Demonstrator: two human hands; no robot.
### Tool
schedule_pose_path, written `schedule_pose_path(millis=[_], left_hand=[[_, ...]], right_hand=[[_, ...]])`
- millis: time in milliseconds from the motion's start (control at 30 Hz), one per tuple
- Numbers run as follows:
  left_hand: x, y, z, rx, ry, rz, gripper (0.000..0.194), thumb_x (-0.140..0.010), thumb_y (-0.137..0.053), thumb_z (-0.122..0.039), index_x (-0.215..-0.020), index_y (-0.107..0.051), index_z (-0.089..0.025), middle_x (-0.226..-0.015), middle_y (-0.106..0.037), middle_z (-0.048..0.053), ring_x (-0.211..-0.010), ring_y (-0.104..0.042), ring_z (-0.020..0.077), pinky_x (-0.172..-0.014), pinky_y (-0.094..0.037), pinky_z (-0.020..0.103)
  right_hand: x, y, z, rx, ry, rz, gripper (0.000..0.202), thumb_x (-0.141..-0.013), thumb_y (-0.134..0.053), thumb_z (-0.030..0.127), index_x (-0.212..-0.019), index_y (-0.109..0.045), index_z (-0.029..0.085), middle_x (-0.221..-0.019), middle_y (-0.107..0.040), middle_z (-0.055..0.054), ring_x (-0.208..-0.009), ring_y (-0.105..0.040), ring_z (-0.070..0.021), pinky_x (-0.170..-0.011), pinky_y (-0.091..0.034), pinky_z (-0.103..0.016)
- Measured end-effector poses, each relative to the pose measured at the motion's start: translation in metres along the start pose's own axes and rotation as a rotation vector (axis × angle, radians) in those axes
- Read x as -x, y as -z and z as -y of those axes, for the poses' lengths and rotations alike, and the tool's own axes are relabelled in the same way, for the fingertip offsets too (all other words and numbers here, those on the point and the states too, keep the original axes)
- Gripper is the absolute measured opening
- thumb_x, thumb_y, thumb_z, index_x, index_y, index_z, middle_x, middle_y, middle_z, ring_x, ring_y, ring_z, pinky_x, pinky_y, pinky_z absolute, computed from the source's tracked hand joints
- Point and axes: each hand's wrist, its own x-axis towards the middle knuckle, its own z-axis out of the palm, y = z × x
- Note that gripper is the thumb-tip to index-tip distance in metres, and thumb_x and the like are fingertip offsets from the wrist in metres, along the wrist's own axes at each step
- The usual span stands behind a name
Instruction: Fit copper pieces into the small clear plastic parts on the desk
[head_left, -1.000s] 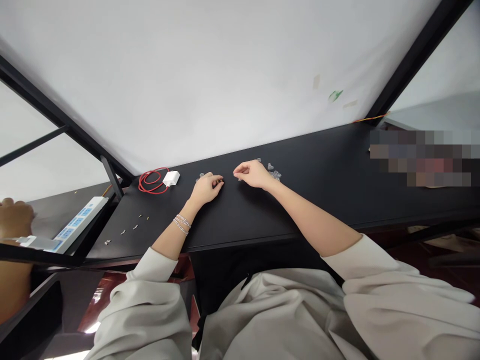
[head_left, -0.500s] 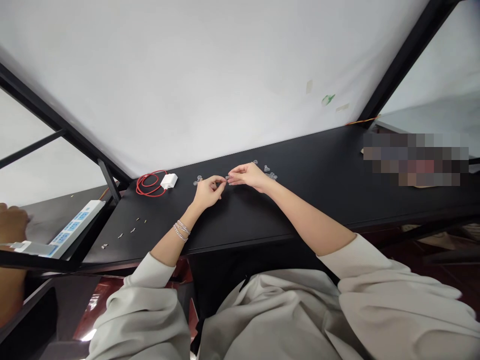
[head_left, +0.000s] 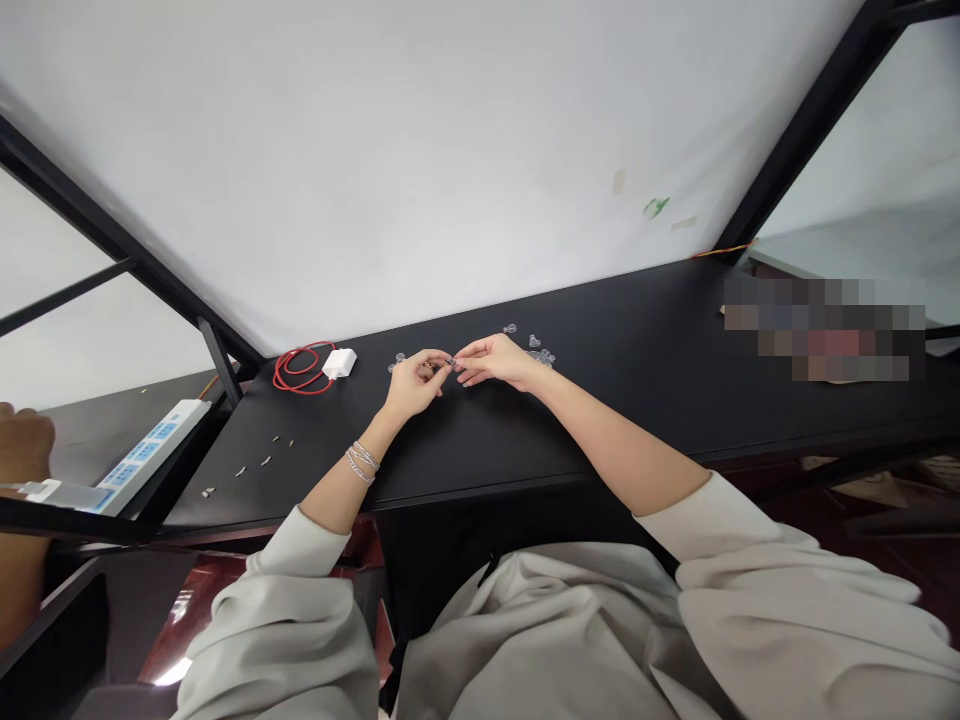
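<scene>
Over the black table (head_left: 480,455), my left hand (head_left: 417,382) and my right hand (head_left: 501,360) meet at the fingertips. Between them is a tiny part, too small to name, pinched by my left thumb and index finger. My right thumb and index finger also close on it, with the other fingers loosely extended. Small clear plastic pieces (head_left: 544,357) lie just beyond my right hand, with another clear piece (head_left: 534,341) and one more (head_left: 510,328) farther back. More clear plastic pieces (head_left: 397,361) are partly hidden behind my left hand.
A white charger (head_left: 340,363) with a coiled red cable (head_left: 289,385) lies at the left. Several tiny metal bits (head_left: 266,460) are nearer the left edge. A white power strip (head_left: 150,455) and another person's hand (head_left: 26,445) are at far left. A blurred patch covers the right.
My right fingertips have come slightly closer to my left ones, and the fingers of my right hand have shifted and spread a little. My left hand has barely moved.
</scene>
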Motion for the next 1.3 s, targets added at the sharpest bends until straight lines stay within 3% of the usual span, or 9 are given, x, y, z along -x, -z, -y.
schedule_pose_path(millis=[267,800,1033,1133,1300], left_hand=[[-0.0001,0.0,0.0028,0.109,-0.011,0.008,0.036,-0.083,-0.077,-0.046,-0.098,-0.074,-0.013,-0.089,-0.077,0.01,-0.048,-0.063,0.0098,-0.046,-0.049,0.023],[-0.0025,0.0047,-0.0013,0.203,0.178,0.035,0.046,-0.077,-0.081,-0.055,-0.096,-0.076,-0.013,-0.067,-0.072,0.006,-0.041,-0.057,0.0111,-0.036,-0.036,0.023],[-0.0016,0.0047,-0.0017,0.209,0.227,0.061,0.052,-0.077,-0.08,-0.058,-0.101,-0.076,-0.012,-0.049,-0.061,0.0,-0.031,-0.043,0.0074,-0.031,-0.028,0.021],[-0.0018,0.0041,-0.0004,0.222,0.214,0.079,0.054,-0.076,-0.081,-0.059,-0.102,-0.076,-0.011,-0.055,-0.065,0.002,-0.032,-0.045,0.0075,-0.03,-0.03,0.021],[-0.0025,0.0038,0.0022,0.289,0.171,0.085,0.057,-0.07,-0.086,-0.058,-0.1,-0.071,-0.012,-0.085,-0.075,0.01,-0.045,-0.06,0.0112,-0.03,-0.037,0.02]], right_hand=[[0.0006,0.0013,-0.001,0.041,0.006,0.026,0.008,-0.084,-0.081,0.01,-0.091,-0.077,0.008,-0.085,-0.079,-0.012,-0.065,-0.075,-0.0176,-0.059,-0.065,-0.027],[0.0019,0.0014,-0.0009,0.065,-0.021,0.072,0.015,-0.077,-0.086,0.008,-0.09,-0.079,0.011,-0.093,-0.08,-0.013,-0.066,-0.076,-0.017,-0.058,-0.065,-0.025],[0.0038,0.0001,0.0003,0.077,-0.026,0.072,0.016,-0.076,-0.088,0.011,-0.089,-0.079,0.01,-0.082,-0.079,-0.011,-0.063,-0.074,-0.0161,-0.055,-0.063,-0.023],[0.0049,-0.0012,0.0012,0.088,-0.025,0.061,0.014,-0.078,-0.087,0.013,-0.089,-0.078,0.01,-0.082,-0.079,-0.011,-0.062,-0.074,-0.0157,-0.054,-0.062,-0.023],[0.0056,-0.0029,0.0012,0.091,-0.009,0.042,0.011,-0.083,-0.084,0.016,-0.085,-0.076,0.01,-0.085,-0.079,-0.012,-0.061,-0.074,-0.0158,-0.053,-0.062,-0.023]])
